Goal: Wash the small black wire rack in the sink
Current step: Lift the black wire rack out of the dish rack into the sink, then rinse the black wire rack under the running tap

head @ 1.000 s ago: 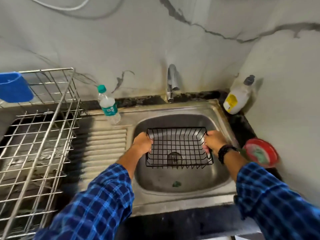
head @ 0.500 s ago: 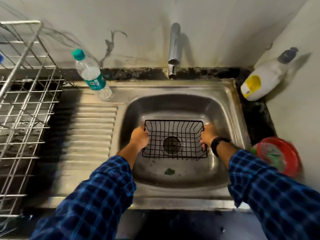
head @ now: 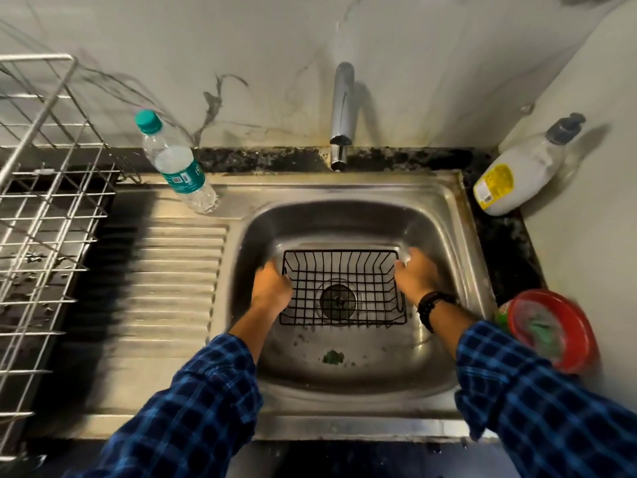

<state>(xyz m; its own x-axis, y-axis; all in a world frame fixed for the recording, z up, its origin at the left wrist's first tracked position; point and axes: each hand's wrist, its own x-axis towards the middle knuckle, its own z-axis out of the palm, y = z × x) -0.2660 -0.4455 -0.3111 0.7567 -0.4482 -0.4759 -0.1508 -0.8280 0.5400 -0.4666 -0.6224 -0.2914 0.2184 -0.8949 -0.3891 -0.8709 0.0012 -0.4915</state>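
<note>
Holds rack [head: 343, 288] low in sink [head: 344, 374], centre frame, below tap [head: 341, 112], probably for rinsing; left hand [head: 272, 289] curled on rim, right hand [head: 415, 281] blurred, fingers' state unclear.

Water bottle [head: 179, 169] left of the tap [head: 342, 108], soap bottle [head: 515, 175] right.

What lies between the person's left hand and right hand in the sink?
In the head view, the black wire rack spans the gap; the left hand and right hand each hold one end, above the drain.
</note>
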